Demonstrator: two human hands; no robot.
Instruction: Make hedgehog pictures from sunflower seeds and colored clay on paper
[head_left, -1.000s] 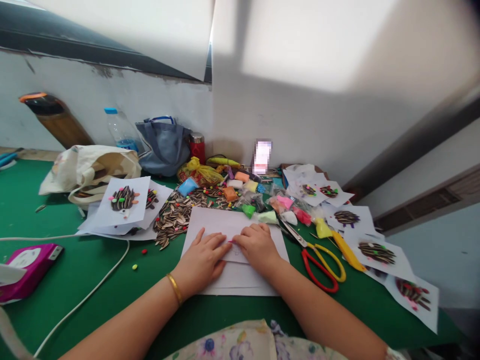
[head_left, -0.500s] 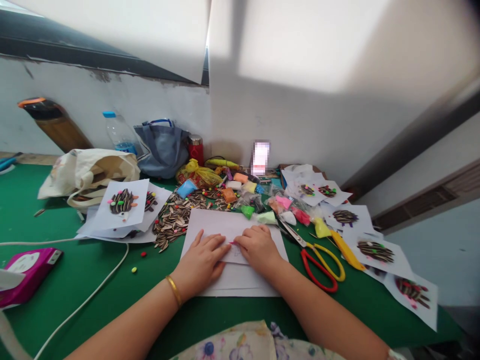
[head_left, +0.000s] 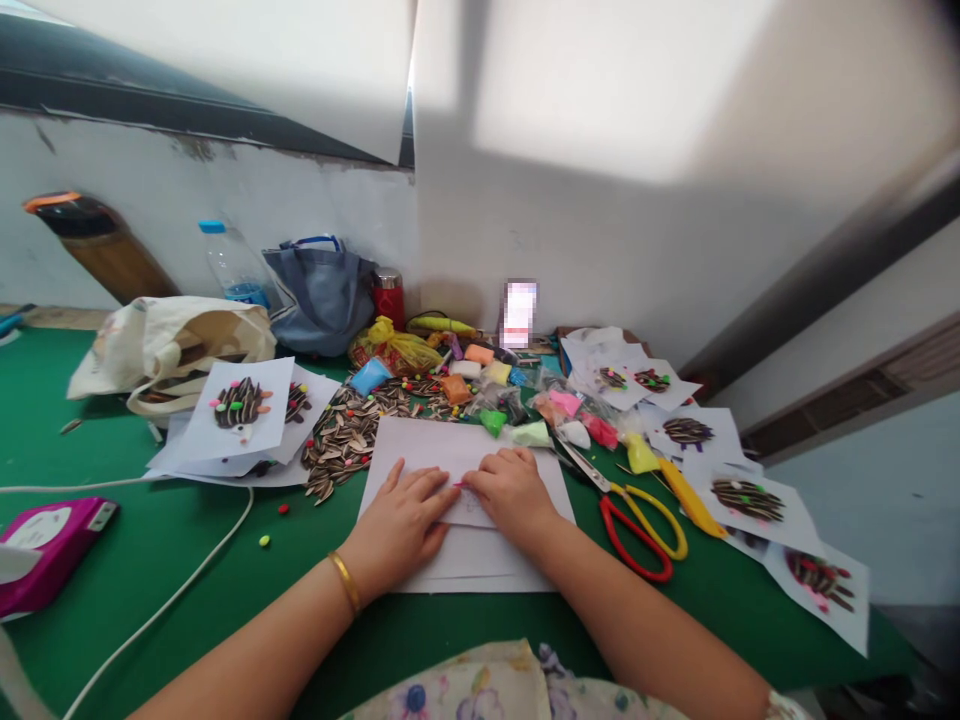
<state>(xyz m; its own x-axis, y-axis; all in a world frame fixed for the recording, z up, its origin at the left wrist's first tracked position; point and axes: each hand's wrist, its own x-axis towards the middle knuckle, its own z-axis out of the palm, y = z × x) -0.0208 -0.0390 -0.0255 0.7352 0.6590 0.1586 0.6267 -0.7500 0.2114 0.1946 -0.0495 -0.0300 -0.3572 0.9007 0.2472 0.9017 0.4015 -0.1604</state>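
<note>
Clock taken from the paper's middle, 12 pointing to the wall. White paper [head_left: 427, 440] is lying dead centre on the green table [head_left: 187, 560], another sheet [head_left: 487, 560] showing under it at 6. Left hand [head_left: 405, 515] is resting flat on the paper from the 8 o'clock side, fingers loosely spread, grip released, gold bracelet [head_left: 345, 582] circling the wrist. Right hand [head_left: 514, 500] is coming in from 4, fingers curling over the paper, tips touching a small pink piece [head_left: 459, 485] near the centre; can't tell whether it's pinching that or only pressing it down. Left fingertips are sitting right beside the same piece. Faint drawn lines [head_left: 471, 502] are showing just under it, partly hidden.

Around: striped seeds [head_left: 349, 440] are piling up at 10, coloured bits mixed in. Bagged clay lumps are cluttering 12 to 1, a green one [head_left: 493, 422] sitting close to the paper's far edge. Scissors [head_left: 613, 488], red and yellow handles, are lying at 3, a yellow cutter [head_left: 694, 505] just beyond. Seed-picture sheets are fanning out from 1 to 4, one [head_left: 746, 500] at 3; more [head_left: 238, 405] are stacking at 9 to 10. A blurred-out phone [head_left: 517, 315] is standing against the wall at 12, a blue bag [head_left: 322, 300] slumping at 11.
</note>
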